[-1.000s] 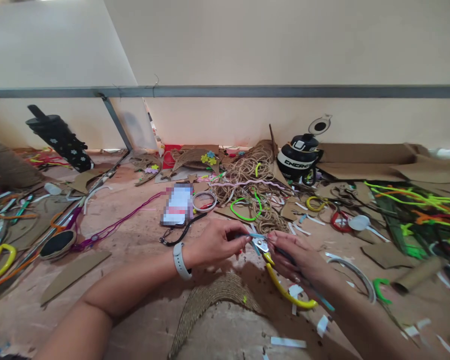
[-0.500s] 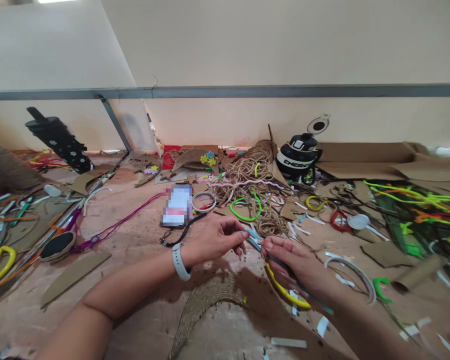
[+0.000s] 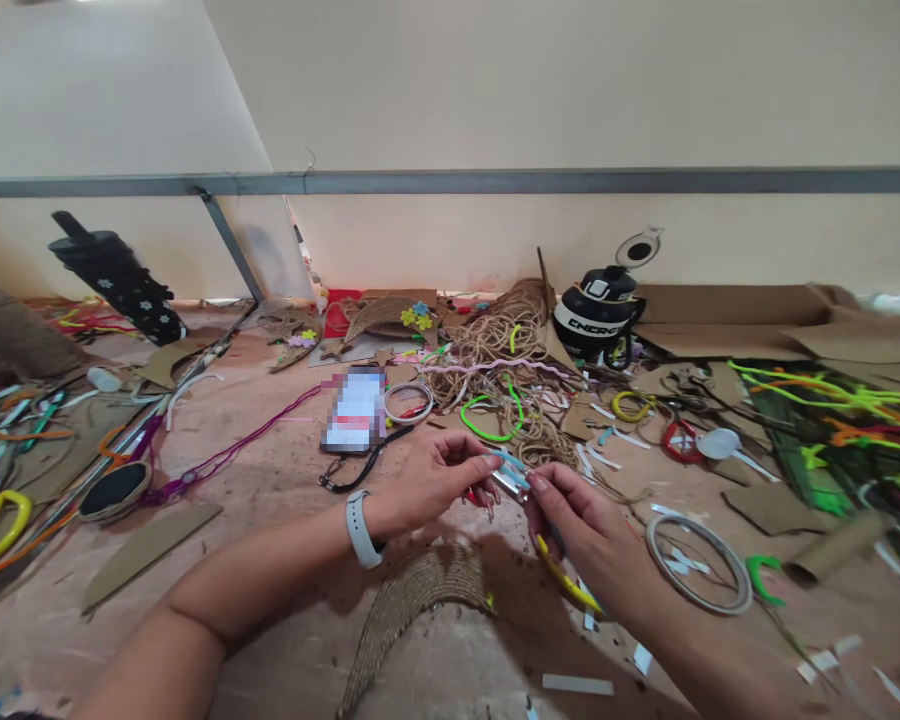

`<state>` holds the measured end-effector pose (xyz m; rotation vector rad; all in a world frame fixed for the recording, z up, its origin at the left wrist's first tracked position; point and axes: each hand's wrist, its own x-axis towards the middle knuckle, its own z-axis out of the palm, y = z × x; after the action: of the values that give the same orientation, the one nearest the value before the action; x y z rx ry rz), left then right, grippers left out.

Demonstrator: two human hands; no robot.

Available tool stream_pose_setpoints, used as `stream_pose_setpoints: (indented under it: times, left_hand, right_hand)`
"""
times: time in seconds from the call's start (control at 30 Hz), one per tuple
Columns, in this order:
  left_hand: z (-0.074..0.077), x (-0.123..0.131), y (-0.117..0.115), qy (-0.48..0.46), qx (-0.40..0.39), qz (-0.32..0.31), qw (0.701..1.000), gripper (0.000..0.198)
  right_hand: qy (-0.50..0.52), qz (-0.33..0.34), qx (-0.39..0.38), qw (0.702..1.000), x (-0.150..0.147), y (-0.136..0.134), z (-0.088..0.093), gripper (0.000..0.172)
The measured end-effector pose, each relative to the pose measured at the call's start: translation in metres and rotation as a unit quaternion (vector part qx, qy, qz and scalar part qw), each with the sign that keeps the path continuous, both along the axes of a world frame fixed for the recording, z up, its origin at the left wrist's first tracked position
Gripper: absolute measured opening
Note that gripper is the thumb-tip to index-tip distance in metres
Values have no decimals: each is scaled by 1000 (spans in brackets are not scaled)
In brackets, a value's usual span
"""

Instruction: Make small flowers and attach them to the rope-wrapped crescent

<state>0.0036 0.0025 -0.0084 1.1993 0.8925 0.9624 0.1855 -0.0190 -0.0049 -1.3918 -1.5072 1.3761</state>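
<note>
My left hand [image 3: 450, 475], with a pale watch band on its wrist, pinches a light blue strip [image 3: 508, 460] between thumb and fingers. The fingertips of my right hand [image 3: 574, 510] close on the strip's other end. A shiny silver piece [image 3: 510, 486] shows just under the strip; its kind is hard to make out. Something small and red peeks out below my left fingers. Under my right hand lies a yellow pipe cleaner [image 3: 559, 572], partly covered. Nearer to me, a crescent wrapped in twine [image 3: 397, 605] lies flat on the table.
Beyond my hands are a phone [image 3: 354, 410], a tape roll [image 3: 409, 403] and heaped twine [image 3: 502, 325]. A black bottle [image 3: 598, 320] stands behind. To the right lie another tape roll [image 3: 742, 590], a cardboard tube [image 3: 836, 548] and paper scraps; yellow-handled scissors [image 3: 19, 510] lie left.
My right hand has turned and drawn in slightly, and its fingers now sit lower around the strip. The silver piece shows more plainly. My left hand has barely moved.
</note>
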Motion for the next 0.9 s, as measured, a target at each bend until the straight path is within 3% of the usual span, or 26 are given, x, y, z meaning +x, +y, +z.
stream_pose_setpoints:
  times: [0.07,0.13,0.2,0.27,0.33,0.4,0.53,0.7,0.9]
  left_hand:
    - [0,-2,1,67,45,-21,997,28]
    - [3,-4,1,183,131,-31,974,19]
    - [6,-6,0,281,214,-10,935,16]
    - [8,-6,-2,320,253,28,913,15]
    - [7,-4,-4,303,244,54,920,14]
    - [3,-1,-5,244,194,69,948,12]
    - [-6,6,-6,83,70,68,992,16]
    - [-12,9,-5,-32,-16,38,999,32]
    - [-6,3,-1,-31,-53,-35,997,48]
  right_hand:
    - [-72,-10,71,995,5,2,4,44]
    - [-115,-3,102,988,9,5,7,43]
    - [-95,21,61,993,10,6,7,45]
    - [-25,37,-26,999,6,3,4,47]
    - [50,34,-101,993,-3,-3,-1,49]
    - [105,22,-135,985,-12,-10,-6,48]
    - [167,-31,-116,979,-22,-14,-14,43]
    - [168,-66,-60,982,-16,-9,-16,38]
    - [144,-116,-43,982,-7,-4,-8,45]
